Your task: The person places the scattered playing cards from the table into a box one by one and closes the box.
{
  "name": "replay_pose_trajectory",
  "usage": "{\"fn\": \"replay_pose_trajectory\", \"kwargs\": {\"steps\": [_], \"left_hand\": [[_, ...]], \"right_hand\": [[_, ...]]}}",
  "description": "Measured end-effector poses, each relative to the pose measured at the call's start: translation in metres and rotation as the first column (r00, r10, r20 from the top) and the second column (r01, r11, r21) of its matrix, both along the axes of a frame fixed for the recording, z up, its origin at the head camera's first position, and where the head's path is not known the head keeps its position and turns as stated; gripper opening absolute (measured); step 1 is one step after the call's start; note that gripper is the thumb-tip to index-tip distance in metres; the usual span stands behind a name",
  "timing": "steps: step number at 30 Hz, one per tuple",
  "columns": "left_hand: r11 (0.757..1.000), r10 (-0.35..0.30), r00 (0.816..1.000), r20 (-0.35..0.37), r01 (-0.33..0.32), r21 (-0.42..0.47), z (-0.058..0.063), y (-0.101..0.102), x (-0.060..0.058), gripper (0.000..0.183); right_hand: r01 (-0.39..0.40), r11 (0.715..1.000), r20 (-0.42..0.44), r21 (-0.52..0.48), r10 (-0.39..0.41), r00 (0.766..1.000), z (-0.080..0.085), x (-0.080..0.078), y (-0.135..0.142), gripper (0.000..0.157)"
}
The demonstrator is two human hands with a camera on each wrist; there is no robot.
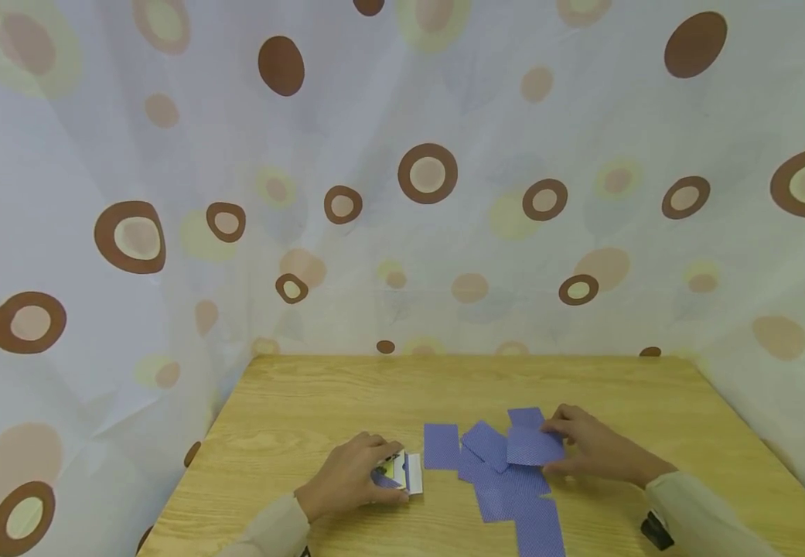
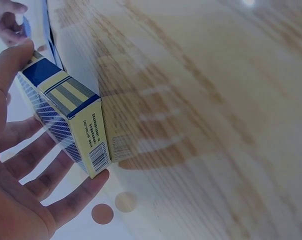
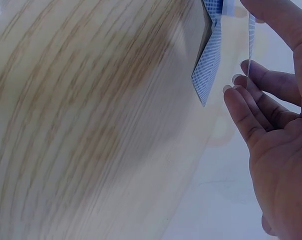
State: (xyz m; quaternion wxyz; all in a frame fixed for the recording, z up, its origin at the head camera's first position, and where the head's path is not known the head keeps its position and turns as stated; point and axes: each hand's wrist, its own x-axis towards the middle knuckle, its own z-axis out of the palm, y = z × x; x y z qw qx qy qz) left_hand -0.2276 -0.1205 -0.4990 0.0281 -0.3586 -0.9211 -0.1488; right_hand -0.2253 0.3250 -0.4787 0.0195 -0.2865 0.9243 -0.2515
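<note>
My left hand (image 1: 348, 477) grips a small playing-card box (image 2: 83, 117), thumb on one edge and fingers along the opposite side. In the head view its white end flap (image 1: 414, 473) stands out toward the right, and the box rests on the table. Between thumb and fingers, my right hand (image 1: 600, 446) pinches a blue-backed playing card (image 1: 533, 447). This card is held above several other playing cards (image 1: 509, 495) that lie face down and overlap. One face-down card (image 1: 440, 446) lies at the left of the spread, nearest the box.
The wooden table (image 1: 291, 402) runs back to a patterned curtain (image 1: 360, 240), which also hangs along both sides. One card (image 1: 541, 530) of the spread reaches toward the near edge of the view.
</note>
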Motion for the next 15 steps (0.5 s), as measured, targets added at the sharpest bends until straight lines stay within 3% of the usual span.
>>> {"fn": "replay_pose_trajectory", "kwargs": {"steps": [9, 15], "left_hand": [[1.0, -0.002, 1.0, -0.01, 0.002, -0.001, 0.003, 0.002, -0.001, 0.082], [1.0, 0.0, 1.0, -0.006, 0.0, 0.002, 0.002, 0.002, 0.0, 0.081]], "right_hand": [[-0.033, 0.999, -0.087, 0.038, 0.036, 0.996, 0.003, 0.001, -0.006, 0.064], [-0.026, 0.999, -0.038, 0.023, 0.027, 0.999, 0.002, 0.003, -0.015, 0.064]]}}
